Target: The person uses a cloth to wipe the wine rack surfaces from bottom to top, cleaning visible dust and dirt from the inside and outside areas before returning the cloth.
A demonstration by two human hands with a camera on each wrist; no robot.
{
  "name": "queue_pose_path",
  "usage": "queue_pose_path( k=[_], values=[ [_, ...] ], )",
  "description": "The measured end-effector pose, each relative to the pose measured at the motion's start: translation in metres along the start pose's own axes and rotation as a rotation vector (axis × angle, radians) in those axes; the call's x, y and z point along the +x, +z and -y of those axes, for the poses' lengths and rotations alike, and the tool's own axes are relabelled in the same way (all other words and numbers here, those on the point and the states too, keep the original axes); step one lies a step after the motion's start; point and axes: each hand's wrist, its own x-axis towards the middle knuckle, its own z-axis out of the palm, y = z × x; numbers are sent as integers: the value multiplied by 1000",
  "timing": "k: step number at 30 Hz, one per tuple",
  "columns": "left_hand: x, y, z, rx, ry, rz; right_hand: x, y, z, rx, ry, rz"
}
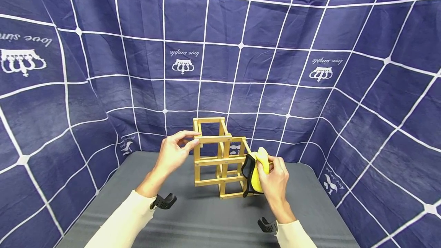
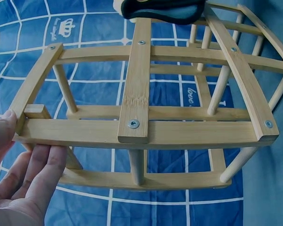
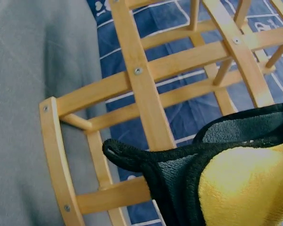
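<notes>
A light wooden rack (image 1: pixel 213 139) of slats and round dowels, joined by screws, stands in the middle of the head view. My left hand (image 1: pixel 170 156) grips its upper left corner; in the left wrist view the thumb lies on one side of the slat and the fingers (image 2: pixel 47 174) curl under it. At the rack's right side my right hand (image 1: pixel 277 179) holds a yellow and grey plush cloth (image 3: pixel 245 183) with black edging. The cloth lies against the slats (image 3: pixel 148 103) in the right wrist view. Most of the right hand is out of that view.
The rack stands on a grey-covered table (image 1: pixel 200 217). Behind and on both sides hangs a dark blue curtain (image 1: pixel 220 64) with white grid lines and crown prints. Black wrist straps (image 1: pixel 164 201) sit on both wrists.
</notes>
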Motion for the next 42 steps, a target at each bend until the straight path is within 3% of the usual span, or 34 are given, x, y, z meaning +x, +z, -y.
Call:
queue_pose_path(
  k=[7, 9, 15, 18, 22, 26, 29, 36, 42],
  values=[
    [0, 0, -1, 32, -21, 27, 16, 2, 30, 130, -80, 25],
    [0, -1, -1, 35, -24, 28, 23, 6, 42, 170, -98, 63],
    [0, -2, -1, 43, -18, 26, 38, 30, 75, 260, -47, 215],
    [0, -2, -1, 35, -13, 27, 40, 38, 82, 223, -27, 290],
    [-1, -2, -1, 27, -9, 25, 37, 39, 82, 92, -20, 388],
    [0, -2, -1, 21, -7, 26, 34, 37, 81, 18, -38, 441],
    [0, -1, -1, 20, -10, 32, 34, 37, 82, 49, -33, 414],
    [0, -3, -3, 9, -6, 68, 39, 40, 88, 135, 7, 239],
    [2, -13, -7, 61, 24, 109, 22, 39, 93, 203, -38, 44]
  ],
)
